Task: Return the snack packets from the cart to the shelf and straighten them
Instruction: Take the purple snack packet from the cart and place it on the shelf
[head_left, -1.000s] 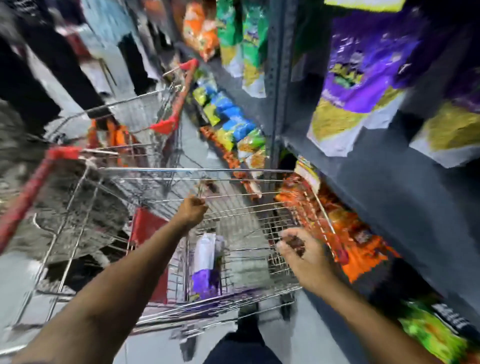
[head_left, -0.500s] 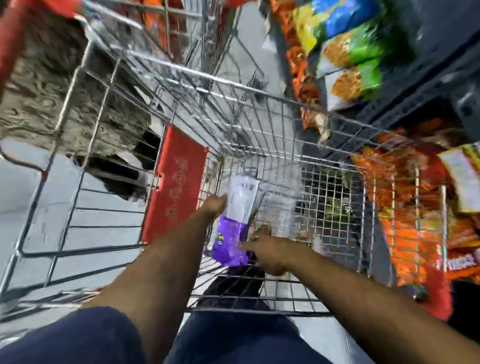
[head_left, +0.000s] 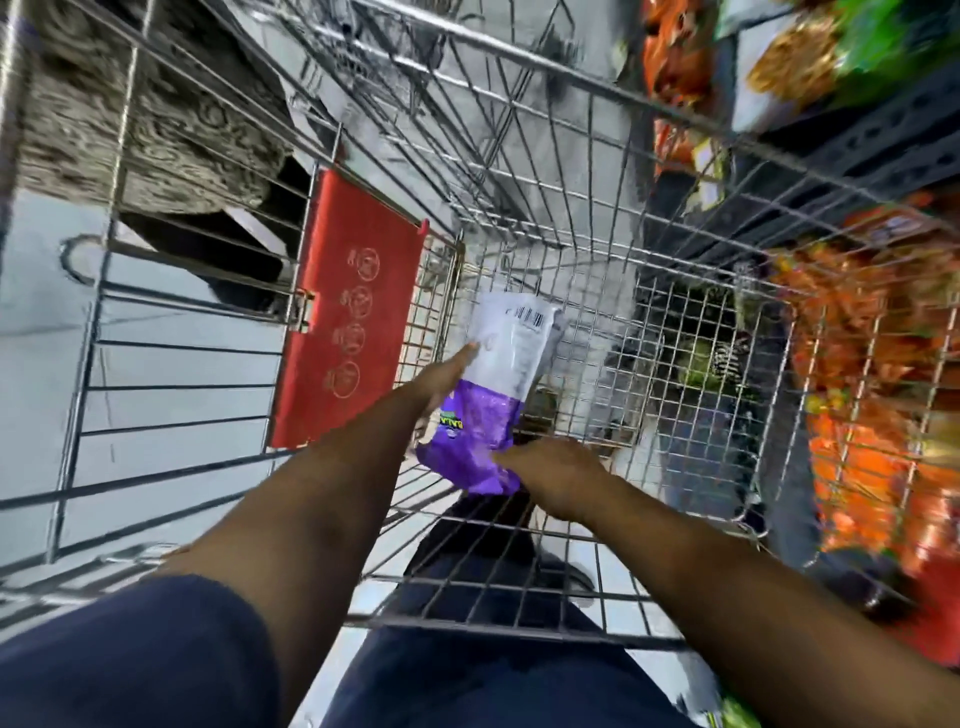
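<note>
I see a purple-and-white snack packet (head_left: 498, 387) low inside the wire cart (head_left: 582, 260), barcode end pointing away. My left hand (head_left: 447, 376) lies flat along its left edge, fingers extended; my right hand (head_left: 550, 475) pinches its crumpled purple end. A red flap (head_left: 348, 312) hangs on the cart's left. Orange packets (head_left: 872, 415) crowd the shelf at right.

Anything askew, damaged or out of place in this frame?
Only the purple-and-white snack packet: it lies in the cart rather than on the shelf, with its purple end crumpled. The left hand rests along its side and the right hand touches the crumpled end. Nothing looks spilled or torn.
</note>
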